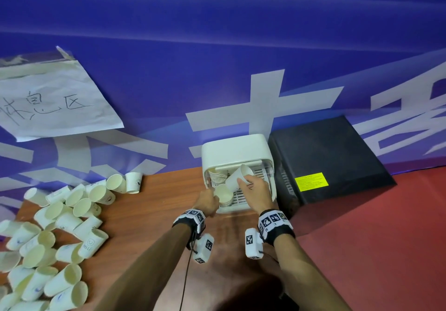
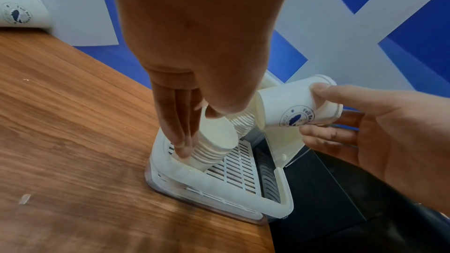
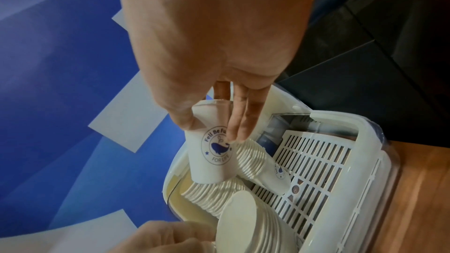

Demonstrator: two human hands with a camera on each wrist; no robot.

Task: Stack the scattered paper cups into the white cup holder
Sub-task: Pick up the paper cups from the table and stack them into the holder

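The step in hand is loading the white cup holder [image 1: 235,149], which stands at the far edge of the tabletop [image 1: 149,214], just beside a black box [image 1: 330,156]. The right hand [image 1: 257,188] pinches a single paper cup [image 1: 237,176] between thumb and fingers [image 3: 239,126], tilted with its mouth turned down toward the nested cup stack [image 3: 214,197] lying on the holder's slatted tray [image 3: 316,161]. The left hand [image 1: 207,201] grips the near end of a shorter stack [image 2: 212,149], its fingers [image 2: 177,122] laid along the cup rims and the thumb on the top cup's rim. A large heap of loose cups [image 1: 50,243] lies along the tabletop's left edge, so most of the task seems undone. The next move likely calls for lining up the single cup with a stack and sliding it on squarely, without crushing the thin paper.
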